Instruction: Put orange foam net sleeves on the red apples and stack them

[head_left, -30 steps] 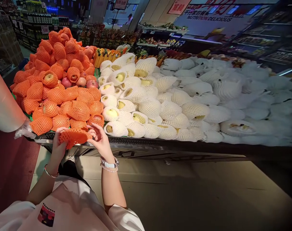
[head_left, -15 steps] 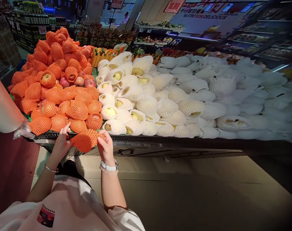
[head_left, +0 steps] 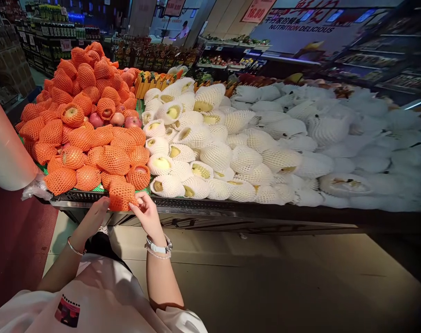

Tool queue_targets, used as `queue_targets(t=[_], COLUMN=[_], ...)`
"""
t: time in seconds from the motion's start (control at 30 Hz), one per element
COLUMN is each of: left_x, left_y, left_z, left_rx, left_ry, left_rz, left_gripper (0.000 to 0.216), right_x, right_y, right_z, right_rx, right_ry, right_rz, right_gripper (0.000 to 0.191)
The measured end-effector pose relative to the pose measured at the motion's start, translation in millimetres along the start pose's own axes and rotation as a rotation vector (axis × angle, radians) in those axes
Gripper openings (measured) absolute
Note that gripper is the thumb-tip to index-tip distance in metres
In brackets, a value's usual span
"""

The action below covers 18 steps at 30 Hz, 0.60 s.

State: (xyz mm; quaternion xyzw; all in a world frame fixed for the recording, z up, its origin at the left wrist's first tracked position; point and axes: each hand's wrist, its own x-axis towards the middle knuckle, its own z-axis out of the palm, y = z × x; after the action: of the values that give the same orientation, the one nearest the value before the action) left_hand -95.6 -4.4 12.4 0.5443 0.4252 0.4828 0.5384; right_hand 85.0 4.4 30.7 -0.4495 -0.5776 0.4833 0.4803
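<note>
I hold an orange foam net sleeve (head_left: 121,196) at the front edge of the fruit display (head_left: 203,203). My right hand (head_left: 147,213) pinches its right side, fingers closed on the net. At its left side is my left hand (head_left: 94,218), fingers curled against the net. The sleeve stands roughly upright; whether a fruit is inside it is hidden. Just behind it rises a pile of apples in orange nets (head_left: 82,120), with three bare red apples (head_left: 116,120) among them.
White-netted pears (head_left: 203,138) fill the display to the right, with more white-wrapped fruit (head_left: 335,134) beyond. Another person's arm (head_left: 5,148) and a plastic bag (head_left: 35,188) reach in at the left. Shelves and price signs stand behind. Tiled floor lies below.
The net sleeve was lying sideways between my hands; now it stands more upright and closer to the display's front edge. My hands moved up slightly with it.
</note>
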Motion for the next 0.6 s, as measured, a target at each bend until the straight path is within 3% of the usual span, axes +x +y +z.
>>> queue_targets(t=[0.13,0.23,0.43,0.5,0.6], left_x=[-0.4,-2.5,-7.4,-9.5,-12.3], left_y=[-4.3,-4.7,-2.0,1.4,5.5], left_z=[3.7,1.0,-9.3,-12.5,-16.1], left_rx=[-0.049,0.004,0.112,0.173,0.193], left_ry=[0.128,0.194,0.085,0.01,-0.128], left_rz=[-0.031,0.001,0.001,-0.001,0.045], left_gripper=[0.042,0.042,0.044,0.046,0.053], right_x=[-2.6,-4.4,-5.2,-6.8,-12.4], right_y=[0.9,7.6,13.6,13.7,18.3], right_z=[-0.5,-1.5,0.5,0.4,-1.3], right_rx=[-0.232,-0.259,-0.22,-0.143,0.147], right_ry=[0.003,0.022,-0.111,-0.181,-0.372], right_rz=[-0.065,-0.081,-0.129,-0.063,0.139], right_gripper=[0.015,0.022,0.032,0.034,0.031])
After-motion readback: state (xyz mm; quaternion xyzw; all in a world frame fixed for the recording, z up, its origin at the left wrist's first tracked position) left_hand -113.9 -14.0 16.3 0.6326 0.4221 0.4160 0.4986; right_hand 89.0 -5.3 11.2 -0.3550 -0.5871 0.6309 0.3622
